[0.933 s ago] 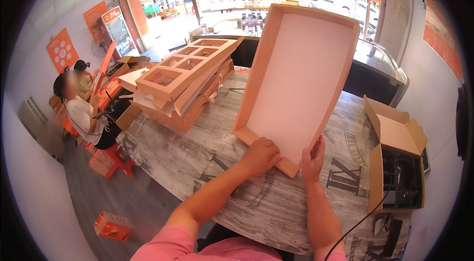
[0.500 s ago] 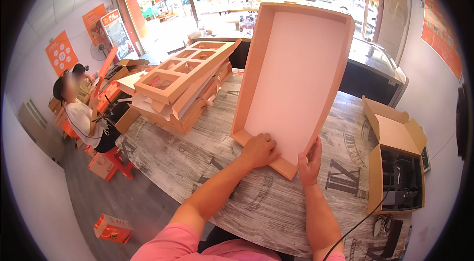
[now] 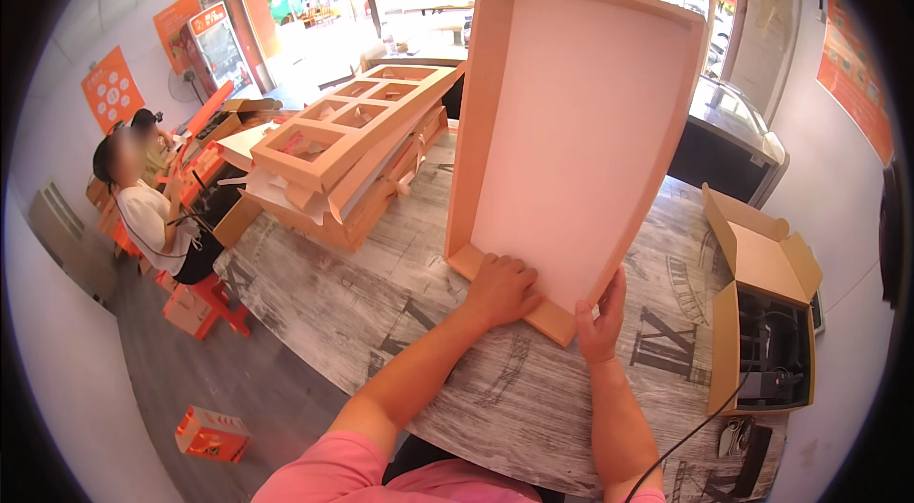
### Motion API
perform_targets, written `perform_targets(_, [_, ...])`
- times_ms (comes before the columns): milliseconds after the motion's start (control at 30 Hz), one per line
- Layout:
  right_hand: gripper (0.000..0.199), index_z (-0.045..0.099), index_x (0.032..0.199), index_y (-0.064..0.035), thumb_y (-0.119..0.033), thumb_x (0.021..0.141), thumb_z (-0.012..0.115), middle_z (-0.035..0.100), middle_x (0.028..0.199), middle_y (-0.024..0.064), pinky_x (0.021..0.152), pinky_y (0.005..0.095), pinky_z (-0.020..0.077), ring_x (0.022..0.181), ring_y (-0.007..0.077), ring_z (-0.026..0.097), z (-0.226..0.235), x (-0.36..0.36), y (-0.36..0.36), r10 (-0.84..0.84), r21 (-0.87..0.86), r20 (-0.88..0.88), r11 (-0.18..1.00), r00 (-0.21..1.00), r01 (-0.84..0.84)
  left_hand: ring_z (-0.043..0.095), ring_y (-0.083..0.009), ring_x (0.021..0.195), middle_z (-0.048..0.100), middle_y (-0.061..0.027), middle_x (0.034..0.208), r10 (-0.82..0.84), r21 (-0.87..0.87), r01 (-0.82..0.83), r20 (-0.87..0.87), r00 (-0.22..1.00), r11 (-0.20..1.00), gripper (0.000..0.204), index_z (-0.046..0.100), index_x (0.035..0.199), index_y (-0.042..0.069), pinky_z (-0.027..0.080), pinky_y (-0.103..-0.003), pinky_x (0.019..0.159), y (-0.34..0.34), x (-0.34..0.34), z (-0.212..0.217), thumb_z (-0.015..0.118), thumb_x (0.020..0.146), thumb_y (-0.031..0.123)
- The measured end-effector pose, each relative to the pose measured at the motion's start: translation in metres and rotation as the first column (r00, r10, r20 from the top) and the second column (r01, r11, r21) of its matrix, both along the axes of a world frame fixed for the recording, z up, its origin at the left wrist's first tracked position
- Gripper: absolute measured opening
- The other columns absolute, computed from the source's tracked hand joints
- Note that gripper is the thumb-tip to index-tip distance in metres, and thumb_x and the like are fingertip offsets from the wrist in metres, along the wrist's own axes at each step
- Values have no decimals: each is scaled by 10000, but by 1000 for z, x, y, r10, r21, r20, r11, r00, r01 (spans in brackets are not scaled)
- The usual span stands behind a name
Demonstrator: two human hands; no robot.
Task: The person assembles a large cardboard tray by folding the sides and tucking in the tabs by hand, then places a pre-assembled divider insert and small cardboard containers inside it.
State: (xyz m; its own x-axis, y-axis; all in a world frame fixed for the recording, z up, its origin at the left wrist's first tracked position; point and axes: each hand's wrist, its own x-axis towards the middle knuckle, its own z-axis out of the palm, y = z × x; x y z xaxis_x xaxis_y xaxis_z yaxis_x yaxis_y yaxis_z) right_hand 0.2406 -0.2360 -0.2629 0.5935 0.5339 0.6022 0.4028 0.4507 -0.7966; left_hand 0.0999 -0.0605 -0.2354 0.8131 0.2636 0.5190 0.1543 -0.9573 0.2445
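A long, shallow cardboard tray (image 3: 590, 141) with a white inside and brown walls is tipped up in front of me, its far end raised and its inside turned toward me. My left hand (image 3: 503, 292) is closed over the tray's near short wall, with the fingers curled to the inside. At the near right corner my right hand (image 3: 601, 320) grips the long side wall, thumb on the near side and fingers partly hidden behind the wall. The tray's underside is out of sight.
Left of the tray, cardboard trays with window cut-outs (image 3: 352, 122) are stacked on the wood-patterned table (image 3: 457, 389). An open carton (image 3: 725, 341) with black items stands at the right, a cable crossing near it. Two people (image 3: 152, 208) sit at the far left. An orange-and-white bag (image 3: 211, 434) is on the floor.
The tray's far end has risen and looks larger, tipping further up toward me. Both hands keep their hold at the near end. My view has shifted slightly.
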Motion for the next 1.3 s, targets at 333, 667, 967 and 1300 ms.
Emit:
perform_targets(333, [881,157,1664,72,-106,970,669,480,1573,217,1192,424,404,1426,295,514,-6,3,2,7,-7,-23,1000,1000,-7,593,-363,1020,619,-145,1040,2,-33,1,73,997,999,351,668,933,62,444,-498,922,1,-2,-4,795,843,376])
perform_targets(667, [812,143,1681,40,7,1008,595,432,1615,140,1179,393,413,1428,242,496,-12,14,6,47,60,-151,997,987,-39,596,-374,962,611,-141,949,-39,40,29,267,963,999,381,590,879,78,459,-532,932,10,4,-18,843,806,354])
perform_targets(967, [676,319,1615,39,-9,1009,616,501,1524,106,1165,347,413,1386,193,510,-8,26,11,-27,7,-541,999,840,37,607,-327,797,626,-76,830,-121,20,124,428,896,992,301,562,810,99,476,-462,814,-3,-8,20,838,810,219])
perform_targets(1300, [637,364,1587,19,-193,1053,638,579,1403,132,1067,349,485,1246,214,580,2,33,7,-30,32,-744,996,667,81,668,-273,817,717,-73,898,-163,-42,212,505,848,976,206,599,813,88,522,-399,757,0,-17,22,802,847,87])
